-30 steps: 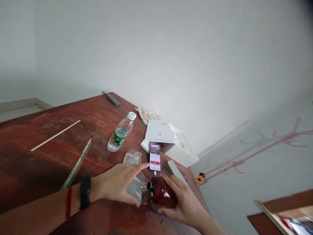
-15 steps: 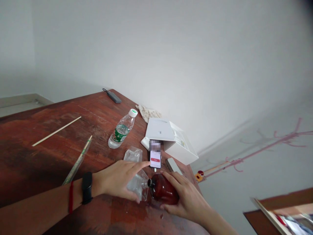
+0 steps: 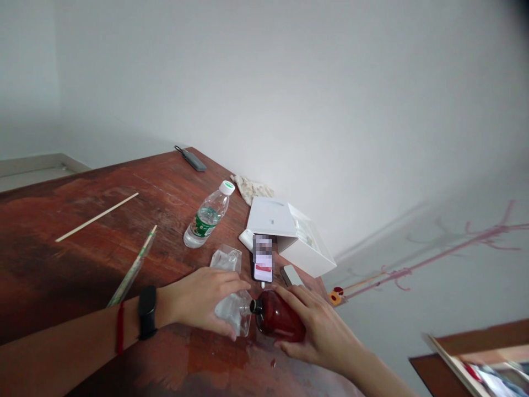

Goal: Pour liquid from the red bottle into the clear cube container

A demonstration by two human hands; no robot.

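My left hand [image 3: 210, 300], with a black band on its wrist, grips a clear, soft-looking plastic pouch [image 3: 229, 311] with a spout, its fingers curled over the middle. Held in my right hand [image 3: 316, 322] is a dark reddish-brown bottle [image 3: 279, 317], tipped onto its side with its black-rimmed mouth pointing left. The bottle's mouth meets the pouch's clear spout [image 3: 245, 307]; whether liquid passes between them I cannot tell. Small wet drops lie on the table beneath.
On the reddish wooden table [image 3: 103, 259], a water bottle [image 3: 204, 223] stands behind my left hand. A lit phone [image 3: 263, 259] leans against a white box [image 3: 270, 215]. To the left lie a thin stick [image 3: 97, 216] and wrapped chopsticks [image 3: 134, 267]. A grey case [image 3: 190, 160] sits at the back.
My left index finger has drawn back from beside the phone and curled down over the pouch. The brown bottle has shifted slightly right. The view has moved a little.
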